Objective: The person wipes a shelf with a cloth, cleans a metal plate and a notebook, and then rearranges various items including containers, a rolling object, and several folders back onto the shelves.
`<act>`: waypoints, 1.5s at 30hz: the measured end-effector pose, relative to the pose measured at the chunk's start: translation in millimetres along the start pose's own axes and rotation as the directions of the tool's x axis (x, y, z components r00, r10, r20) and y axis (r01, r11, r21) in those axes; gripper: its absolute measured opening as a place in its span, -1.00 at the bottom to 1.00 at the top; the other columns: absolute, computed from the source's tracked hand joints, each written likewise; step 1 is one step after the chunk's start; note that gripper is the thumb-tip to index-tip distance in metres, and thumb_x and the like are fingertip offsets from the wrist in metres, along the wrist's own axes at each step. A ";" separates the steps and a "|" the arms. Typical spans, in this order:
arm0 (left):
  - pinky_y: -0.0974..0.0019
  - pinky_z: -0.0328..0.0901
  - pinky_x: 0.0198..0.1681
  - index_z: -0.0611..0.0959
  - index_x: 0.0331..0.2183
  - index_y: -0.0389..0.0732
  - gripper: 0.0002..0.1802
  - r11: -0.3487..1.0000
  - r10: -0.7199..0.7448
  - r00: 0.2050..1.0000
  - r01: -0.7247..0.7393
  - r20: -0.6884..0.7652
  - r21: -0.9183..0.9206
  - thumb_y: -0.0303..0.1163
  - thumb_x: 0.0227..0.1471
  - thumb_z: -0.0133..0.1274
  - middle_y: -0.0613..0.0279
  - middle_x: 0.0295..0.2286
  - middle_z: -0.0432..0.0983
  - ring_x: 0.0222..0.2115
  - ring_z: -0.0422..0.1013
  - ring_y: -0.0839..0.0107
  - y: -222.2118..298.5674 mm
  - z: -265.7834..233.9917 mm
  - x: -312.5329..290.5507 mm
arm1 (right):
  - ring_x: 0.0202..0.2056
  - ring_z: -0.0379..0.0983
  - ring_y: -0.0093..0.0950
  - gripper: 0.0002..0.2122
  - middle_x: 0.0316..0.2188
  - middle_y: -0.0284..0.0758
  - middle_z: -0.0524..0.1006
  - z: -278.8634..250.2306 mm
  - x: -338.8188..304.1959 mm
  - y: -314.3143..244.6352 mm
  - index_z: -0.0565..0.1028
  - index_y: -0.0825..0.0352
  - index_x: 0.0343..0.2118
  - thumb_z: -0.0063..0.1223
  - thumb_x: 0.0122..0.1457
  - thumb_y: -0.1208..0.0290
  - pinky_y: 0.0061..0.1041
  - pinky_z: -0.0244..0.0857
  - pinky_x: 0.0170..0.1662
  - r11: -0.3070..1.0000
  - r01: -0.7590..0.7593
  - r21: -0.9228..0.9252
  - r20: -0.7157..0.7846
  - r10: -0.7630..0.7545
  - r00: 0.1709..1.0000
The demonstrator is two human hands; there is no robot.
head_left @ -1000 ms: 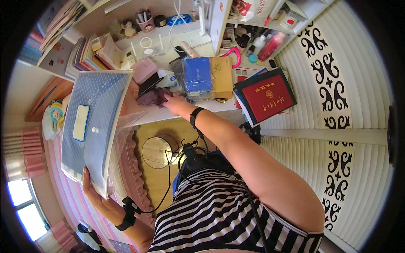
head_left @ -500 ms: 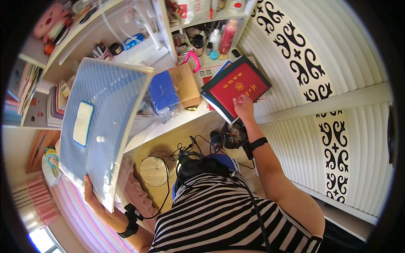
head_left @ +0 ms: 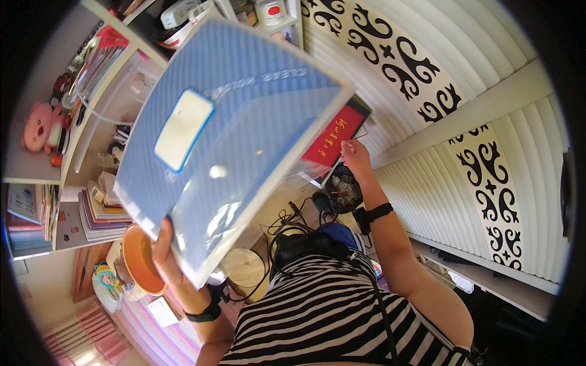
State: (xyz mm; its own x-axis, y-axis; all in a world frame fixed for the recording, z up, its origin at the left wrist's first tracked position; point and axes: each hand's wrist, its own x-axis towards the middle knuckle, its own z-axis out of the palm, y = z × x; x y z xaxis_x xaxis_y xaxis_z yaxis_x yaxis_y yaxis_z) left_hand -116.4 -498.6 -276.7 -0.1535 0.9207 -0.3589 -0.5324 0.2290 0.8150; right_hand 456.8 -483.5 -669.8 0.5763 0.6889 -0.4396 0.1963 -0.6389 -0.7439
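My left hand (head_left: 171,259) grips a blue-striped clear plastic document folder (head_left: 238,131) by its lower edge, thumb on the front. The folder is raised and tilted, with a blank white label (head_left: 184,129) and a white snap button on its cover. Behind its right edge lies a red certificate folder (head_left: 334,134) with gold lettering, partly hidden, on a dark green one. My right hand (head_left: 355,155) is at the red folder's right edge, fingers curled in; whether they pinch anything does not show.
An orange bucket (head_left: 144,259) stands at left by the bed. Stacked books (head_left: 101,213) and a pink plush toy (head_left: 43,128) fill the shelves. Below are a bin (head_left: 345,189), a round stool (head_left: 243,267) and loose cables. White louvred doors (head_left: 427,158) rise on the right.
The blue folder has moved right and up, now covering the desk and most of the red folder. My right hand has slid from the red cover to its edge. The view has turned.
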 end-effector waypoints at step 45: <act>-0.17 0.83 0.10 0.71 0.44 -0.24 -0.22 0.703 -0.552 0.831 0.509 -0.070 0.497 -0.26 0.43 0.78 -0.02 0.22 0.87 0.09 0.87 0.04 -484.2 73.0 153.7 | 0.51 0.76 0.06 0.03 0.52 0.05 0.79 -59.8 194.0 -200.6 0.53 0.42 0.71 0.02 0.71 -0.59 0.26 0.58 0.64 0.867 0.231 -0.442 0.459 -0.003 0.888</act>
State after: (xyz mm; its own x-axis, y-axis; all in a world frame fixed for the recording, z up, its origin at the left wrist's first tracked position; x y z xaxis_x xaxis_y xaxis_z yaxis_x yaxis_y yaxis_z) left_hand 178.6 -444.9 -693.2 0.1079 0.6162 -0.7801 -0.0385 0.7867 0.6161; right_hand 576.7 -242.2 -575.7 0.1474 0.7712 -0.6193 0.6543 -0.5456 -0.5236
